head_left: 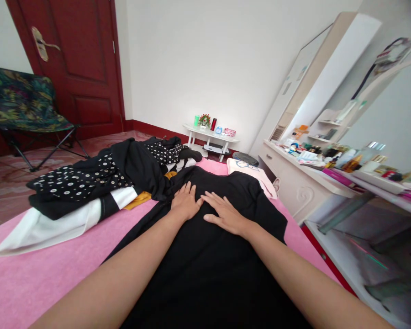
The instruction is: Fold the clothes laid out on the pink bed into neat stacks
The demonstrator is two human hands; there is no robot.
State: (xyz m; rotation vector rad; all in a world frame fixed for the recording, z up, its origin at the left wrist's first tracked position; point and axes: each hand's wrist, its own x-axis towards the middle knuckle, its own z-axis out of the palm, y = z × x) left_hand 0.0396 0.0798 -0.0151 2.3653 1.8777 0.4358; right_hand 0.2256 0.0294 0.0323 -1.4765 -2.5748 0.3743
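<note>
A black garment (205, 260) lies spread out on the pink bed cover (65, 269), its upper part away from me and a sleeve (274, 214) reaching out at the right. My left hand (186, 202) lies on its upper middle with the palm down and the fingers stretched out. Close beside it, my right hand (228, 214) also lies palm down on the cloth, its fingers extended and the thumb apart. Neither hand grips the fabric. The garment's near end is partly hidden under my forearms.
Left of the garment is a heap of clothes (89, 178), black, dotted, white and mustard. A folded pale pink garment (251, 171) lies beyond it. A dressing table (294, 178) crowded with bottles borders the bed's right side. A folding chair (23, 103) and a low white stand (210, 133) are farther off.
</note>
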